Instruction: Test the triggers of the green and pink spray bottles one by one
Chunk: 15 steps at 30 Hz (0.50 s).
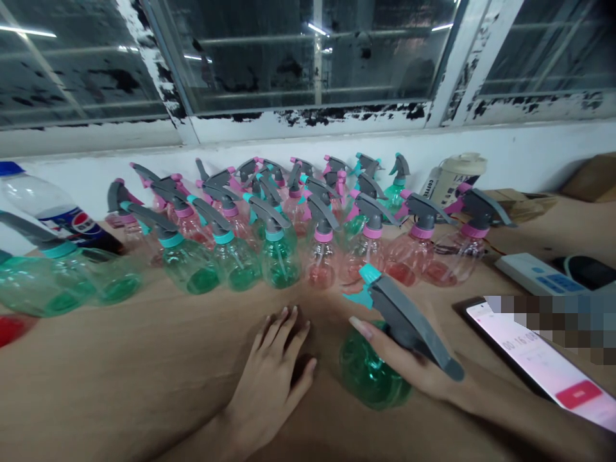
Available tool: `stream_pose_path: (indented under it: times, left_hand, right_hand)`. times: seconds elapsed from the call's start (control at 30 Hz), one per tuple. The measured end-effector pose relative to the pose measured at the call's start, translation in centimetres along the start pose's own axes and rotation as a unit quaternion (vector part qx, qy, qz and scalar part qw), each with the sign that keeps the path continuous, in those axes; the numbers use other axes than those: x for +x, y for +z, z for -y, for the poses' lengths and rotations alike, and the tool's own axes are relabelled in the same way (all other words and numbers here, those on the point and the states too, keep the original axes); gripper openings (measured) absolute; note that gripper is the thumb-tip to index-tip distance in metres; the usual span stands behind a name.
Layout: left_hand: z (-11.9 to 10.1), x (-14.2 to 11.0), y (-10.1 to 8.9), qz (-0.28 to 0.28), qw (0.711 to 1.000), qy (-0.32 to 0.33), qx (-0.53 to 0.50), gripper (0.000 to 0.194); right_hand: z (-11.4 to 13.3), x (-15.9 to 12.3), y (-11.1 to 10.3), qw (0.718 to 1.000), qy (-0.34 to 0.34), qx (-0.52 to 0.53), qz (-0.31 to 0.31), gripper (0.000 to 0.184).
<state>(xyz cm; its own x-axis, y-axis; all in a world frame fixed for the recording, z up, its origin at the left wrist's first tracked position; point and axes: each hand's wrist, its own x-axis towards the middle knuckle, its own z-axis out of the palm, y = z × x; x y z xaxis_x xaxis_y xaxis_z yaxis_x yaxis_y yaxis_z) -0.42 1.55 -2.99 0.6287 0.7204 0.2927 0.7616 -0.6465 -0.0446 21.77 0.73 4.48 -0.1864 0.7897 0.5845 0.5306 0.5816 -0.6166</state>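
My right hand (407, 362) is wrapped around the neck of a green spray bottle (370, 382), just below its grey and turquoise trigger head. The bottle is upright at the near side of the wooden table, its nozzle pointing away to the left. Most of my right fingers are hidden behind the neck; the thumb shows. To the left of that bottle, my left hand (272, 375) lies palm down on the table, fingers outstretched, holding nothing. Beyond both hands stand green spray bottles (280, 263) with turquoise collars and pink spray bottles (321, 260) with pink collars, in several rows.
A cola bottle (72, 215) stands at the far left. On the right are a phone (534, 359) showing a timer, a white device with blue buttons (534, 273) and a coffee cup (459, 176). A white wall with windows (308, 58) rises behind the table.
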Motion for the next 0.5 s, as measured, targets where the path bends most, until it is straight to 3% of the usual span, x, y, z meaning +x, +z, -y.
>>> stream_pose_path:
  times: [0.2, 0.37, 0.5]
  left_hand:
    - [0.05, 0.18, -0.09, -0.004, 1.0, 0.007, 0.019, 0.043]
    - [0.06, 0.18, -0.02, 0.002, 1.0, 0.005, 0.024, 0.044]
    - [-0.01, 0.19, 0.01, 0.002, 1.0, 0.003, 0.023, 0.043]
  right_hand:
    - [0.51, 0.27, -0.6, 0.999, 0.007, 0.031, 0.006, 0.003]
    - [0.64, 0.14, -0.68, 0.999, 0.009, 0.029, 0.02, 0.004]
    - [0.45, 0.13, -0.42, 1.0, -0.024, 0.017, -0.01, 0.005]
